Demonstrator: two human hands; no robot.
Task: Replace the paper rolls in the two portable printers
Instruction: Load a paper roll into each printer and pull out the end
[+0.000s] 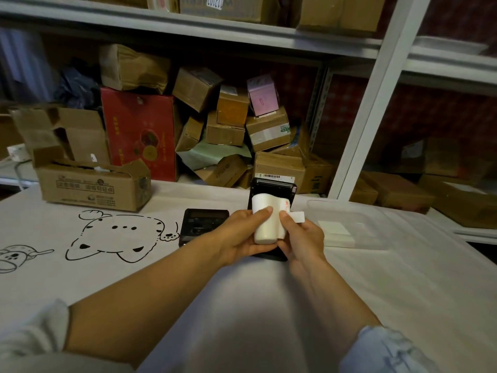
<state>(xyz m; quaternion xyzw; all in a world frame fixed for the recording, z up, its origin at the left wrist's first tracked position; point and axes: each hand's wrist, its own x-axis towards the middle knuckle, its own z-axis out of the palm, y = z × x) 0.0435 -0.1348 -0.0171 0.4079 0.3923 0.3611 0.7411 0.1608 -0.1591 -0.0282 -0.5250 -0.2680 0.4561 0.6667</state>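
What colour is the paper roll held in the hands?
White, the paper roll, seen in the head view.

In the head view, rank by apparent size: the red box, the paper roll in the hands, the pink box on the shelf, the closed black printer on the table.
1. Red box, clearly largest.
2. Closed black printer, partly hidden by the left hand.
3. Paper roll and pink box look alike; the roll is nearer, so unranked.

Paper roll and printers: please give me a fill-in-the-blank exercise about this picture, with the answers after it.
1. Both hands hold a white ____ above the open printer.
2. The left hand holds it; the right hand pinches its loose ____.
3. A second printer lies to the ____ of the open one.
4. The clear plastic tray holds white ____.

Answers: paper roll; end; left; paper
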